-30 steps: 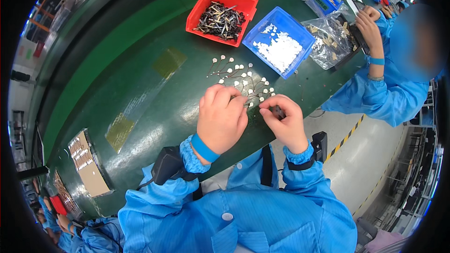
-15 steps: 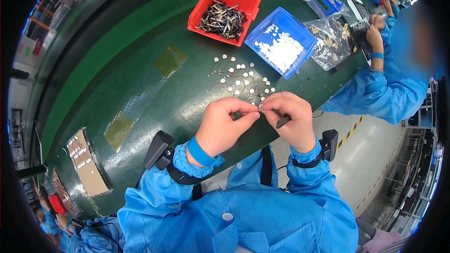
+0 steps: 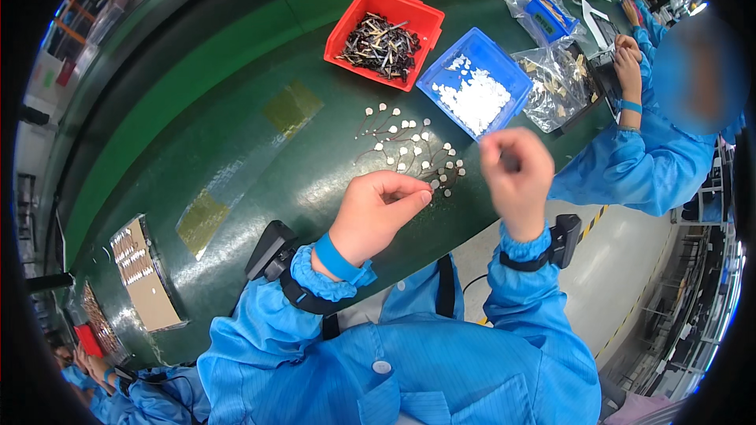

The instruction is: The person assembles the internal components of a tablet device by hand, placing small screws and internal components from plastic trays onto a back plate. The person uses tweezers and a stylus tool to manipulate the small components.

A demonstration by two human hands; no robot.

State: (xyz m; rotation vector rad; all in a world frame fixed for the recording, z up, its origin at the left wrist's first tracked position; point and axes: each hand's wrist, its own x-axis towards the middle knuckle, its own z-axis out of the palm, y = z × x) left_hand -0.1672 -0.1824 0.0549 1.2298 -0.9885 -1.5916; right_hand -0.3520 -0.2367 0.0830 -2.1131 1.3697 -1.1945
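My left hand (image 3: 376, 208) is closed in a pinch over the near edge of the scattered parts. Between its thumb and forefinger is a small round disc (image 3: 435, 184), pale and partly covered by the fingertips. Several like discs with thin dark reddish wires (image 3: 415, 138) lie on the green table just beyond. Smeared by motion, my right hand (image 3: 517, 185) is raised right of the discs, before the near corner of the blue bin (image 3: 516, 106). Its fingers are curled round a dark tool (image 3: 510, 162), whose kind I cannot make out. White pieces fill part of that bin.
A red bin (image 3: 335, 43) of dark and metallic strips stands beside the blue one. Clear plastic bags (image 3: 555, 90) lie to the right, near a co-worker's hands (image 3: 628, 71). At the left is a brown board (image 3: 157, 307) with rows of small parts. Yellowish tape (image 3: 293, 108) marks the table.
My right hand has left the left fingertips and moved right and upward toward the blue bin. My left hand keeps its pinch in nearly the same place.
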